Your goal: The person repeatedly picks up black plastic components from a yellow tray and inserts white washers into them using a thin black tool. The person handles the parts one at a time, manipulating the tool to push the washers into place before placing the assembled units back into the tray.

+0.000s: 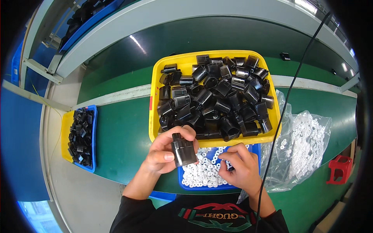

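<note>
My left hand (165,151) is closed around a smoky black plastic container (183,152), with its narrow neck pointing up and away from me. My right hand (241,167) is curled over the right part of a blue tray (217,188), thumb and fingertips bent close together. Whatever lies between those fingertips is too small or hidden to make out. Loose white plastic rings (202,174) fill the blue tray. Just beyond both hands stands a yellow bin (154,97), heaped with similar black plastic containers (223,87).
A clear plastic bag (307,143) of white rings lies to the right. At the far left is another bin of black parts (81,134). A black cable (289,93) hangs across the right side. One black part (285,56) lies at the back; a red stool (340,169) stands at right.
</note>
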Motion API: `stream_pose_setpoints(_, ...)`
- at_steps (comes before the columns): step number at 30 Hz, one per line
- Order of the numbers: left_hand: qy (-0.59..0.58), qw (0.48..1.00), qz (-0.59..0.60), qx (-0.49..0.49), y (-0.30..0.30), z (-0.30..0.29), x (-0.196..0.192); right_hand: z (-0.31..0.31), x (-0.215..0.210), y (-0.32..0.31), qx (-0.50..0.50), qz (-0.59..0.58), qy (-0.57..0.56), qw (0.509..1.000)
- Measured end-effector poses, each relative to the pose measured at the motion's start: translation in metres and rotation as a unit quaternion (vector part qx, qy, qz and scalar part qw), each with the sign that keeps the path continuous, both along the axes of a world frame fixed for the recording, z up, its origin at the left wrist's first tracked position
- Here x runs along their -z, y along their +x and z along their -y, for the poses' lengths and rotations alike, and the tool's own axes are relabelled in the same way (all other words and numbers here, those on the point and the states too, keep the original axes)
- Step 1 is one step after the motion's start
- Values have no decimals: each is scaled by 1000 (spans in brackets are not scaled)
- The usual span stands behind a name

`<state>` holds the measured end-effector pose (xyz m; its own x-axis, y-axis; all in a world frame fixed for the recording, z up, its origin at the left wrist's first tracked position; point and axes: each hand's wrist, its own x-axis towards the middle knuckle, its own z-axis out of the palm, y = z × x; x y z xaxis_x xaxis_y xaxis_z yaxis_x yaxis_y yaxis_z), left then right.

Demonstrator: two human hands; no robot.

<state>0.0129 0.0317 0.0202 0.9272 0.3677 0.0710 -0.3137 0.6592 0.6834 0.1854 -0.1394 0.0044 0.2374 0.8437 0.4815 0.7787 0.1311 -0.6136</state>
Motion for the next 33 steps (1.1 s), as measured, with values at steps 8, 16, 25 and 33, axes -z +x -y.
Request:
stream_pose_setpoints(8, -115, 989, 87, 24, 11, 25, 21, -5, -42, -4, -47, -146, 57, 987)
stream_pose_setpoints(16, 11, 995, 79, 58, 13, 25, 32, -8, -60, -13, -77, -192, 112, 972)
stream_pose_setpoints(25, 134, 989, 59, -31, 14, 34, 28, -8, -54, -13, -127, -152, 92, 976)
stream_pose_setpoints(33, 191, 978, 38, -76, 18, 36, 27, -7, -42, -13, -59, -146, 48, 986)
